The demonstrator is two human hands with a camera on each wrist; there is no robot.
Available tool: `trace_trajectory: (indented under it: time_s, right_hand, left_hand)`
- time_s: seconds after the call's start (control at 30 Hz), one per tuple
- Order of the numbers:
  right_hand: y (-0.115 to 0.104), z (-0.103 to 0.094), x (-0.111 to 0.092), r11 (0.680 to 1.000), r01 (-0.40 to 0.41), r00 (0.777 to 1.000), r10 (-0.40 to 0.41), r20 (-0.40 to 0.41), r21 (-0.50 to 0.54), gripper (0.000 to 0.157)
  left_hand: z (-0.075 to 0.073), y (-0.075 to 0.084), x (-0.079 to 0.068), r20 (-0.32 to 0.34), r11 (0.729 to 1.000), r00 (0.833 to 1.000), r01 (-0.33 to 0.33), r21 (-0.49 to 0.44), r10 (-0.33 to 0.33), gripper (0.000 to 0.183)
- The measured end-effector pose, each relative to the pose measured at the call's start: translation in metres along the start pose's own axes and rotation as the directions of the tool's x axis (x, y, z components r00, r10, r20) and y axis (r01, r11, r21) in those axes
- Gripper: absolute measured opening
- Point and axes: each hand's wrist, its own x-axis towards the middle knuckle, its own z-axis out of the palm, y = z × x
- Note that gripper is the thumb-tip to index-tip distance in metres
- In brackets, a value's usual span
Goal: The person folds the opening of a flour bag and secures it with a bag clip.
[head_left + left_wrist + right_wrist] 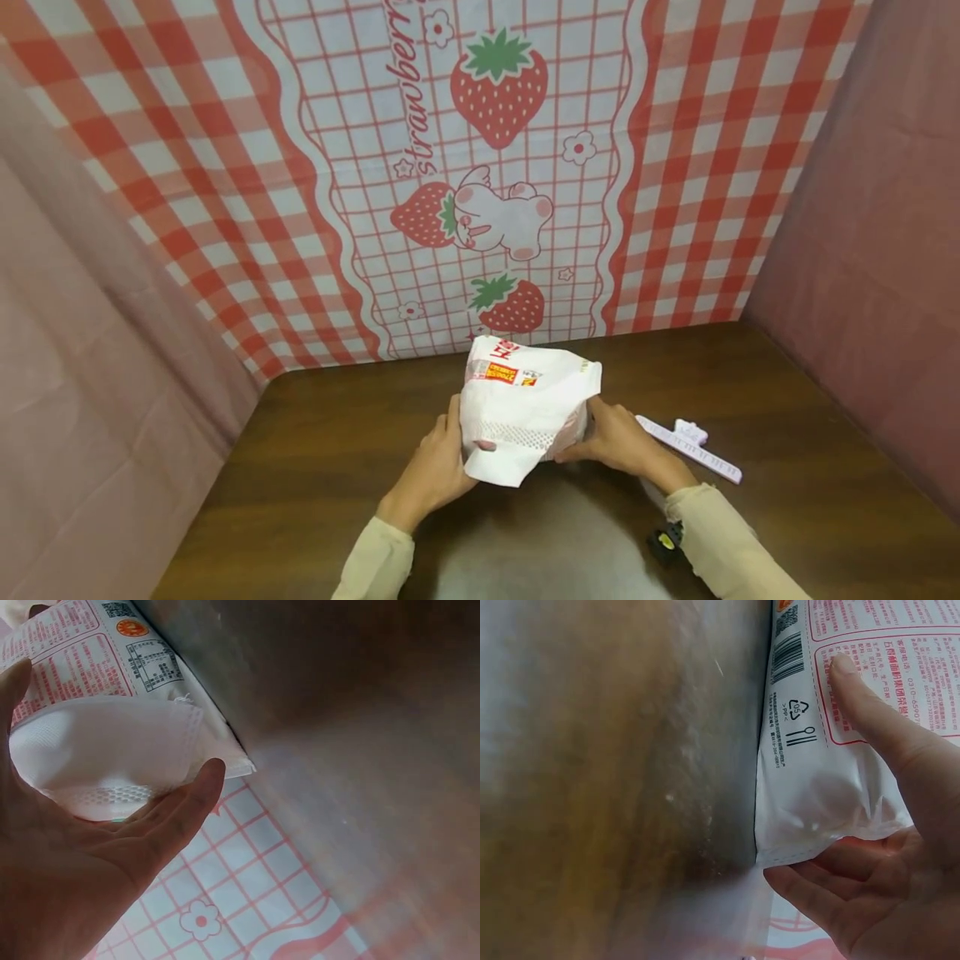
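A white flour bag (525,400) with red and yellow print stands upright on the table in the head view, its loose top tilted over. My left hand (442,458) grips its left side; the left wrist view has the thumb and fingers spread round the bag's end (105,746). On the opposite side my right hand (618,437) holds the bag. Its thumb lies on the red-printed face (900,675) in the right wrist view, while the fingers curl round the side near the lower corner.
A pale lilac bag clip (693,450) with a long bar lies on the brown wooden table (787,392), right of the right hand. A red checked strawberry cloth (495,208) hangs behind. Pink curtains (862,250) flank both sides.
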Motion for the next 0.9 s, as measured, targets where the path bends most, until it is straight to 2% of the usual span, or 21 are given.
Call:
trace_trajectory:
  time_s: [0.23, 0.47, 0.73, 0.9]
  right_hand:
    - [-0.001, -0.004, -0.011, 1.0, 0.023, 1.0, -0.023, 0.012, 0.016, 0.093]
    - [-0.004, 0.001, -0.018, 0.999, 0.047, 0.998, -0.048, 0.043, 0.025, 0.089]
    - [-0.007, -0.001, -0.031, 0.999, 0.043, 0.999, -0.043, 0.015, -0.028, 0.075]
    - [-0.009, -0.004, -0.04, 0.998, 0.048, 0.999, -0.047, 0.008, -0.034, 0.073]
  left_hand:
    - [-0.001, 0.007, -0.01, -0.004, 1.0, 1.0, -0.005, -0.01, 0.004, 0.095]
    - [-0.004, 0.009, -0.026, -0.016, 1.0, 1.0, 0.005, -0.005, -0.005, 0.094]
    - [-0.004, 0.016, -0.039, -0.025, 1.0, 1.0, 0.005, -0.008, -0.005, 0.095]
    - [-0.004, 0.023, -0.045, -0.039, 1.0, 0.999, 0.01, -0.006, -0.011, 0.092]
